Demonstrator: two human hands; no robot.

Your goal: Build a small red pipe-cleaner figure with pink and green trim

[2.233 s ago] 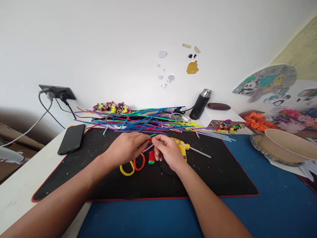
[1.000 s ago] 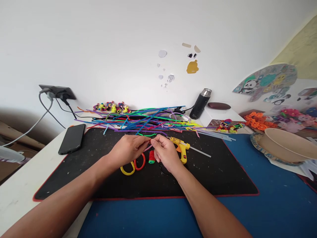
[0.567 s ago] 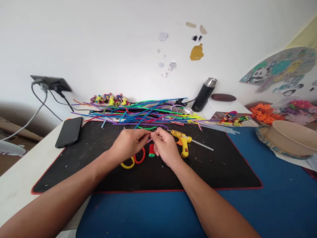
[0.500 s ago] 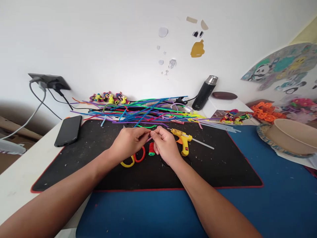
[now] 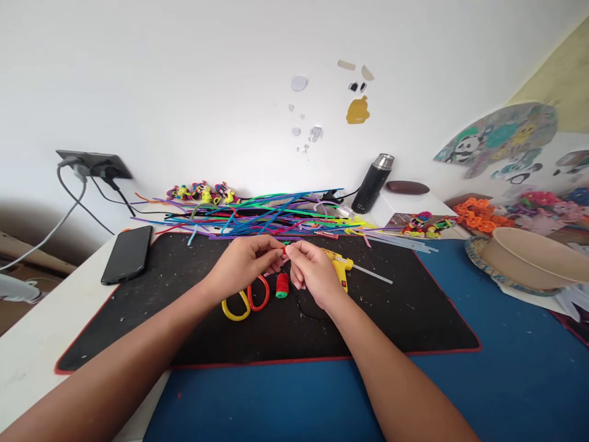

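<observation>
Head cam, and both hands are meeting over the black mat (image 5: 405, 319) on the desk (image 5: 32, 362), right around a tiny red bit (image 5: 284, 250). Left hand (image 5: 242, 264) has thumb and fingertips pinched on one side of it, right hand (image 5: 315, 273) pinches the other side, so neither one is free. What the bit actually is, I can't tell (fingers cover nearly all of it, typical).

As for progress, I'd call it mid-build on one small part. Looks done: a little red roll with a green end (image 5: 282, 285), lying on the mat just below the fingers and touched by neither hand. Not done: the red bit, since it's up in the fingertips and not joined to that roll. Whether it's being bent, twisted or just lined up, the view doesn't show.

Further back there's a messy heap of coloured fuzzy stems (image 5: 271, 215), so plenty of material is unused. A group of small colourful figures (image 5: 205, 193) sits behind it near the wall, with more figures (image 5: 429, 226) over on the right, and those look finished to me. Compared with them, the loose roll and the pinched bit seem a fair way off being a whole figure, though how many parts are left I can't say. Scissors (image 5: 260, 293) and the yellow glue gun (image 5: 341, 265) are on the mat, neither one held.
</observation>
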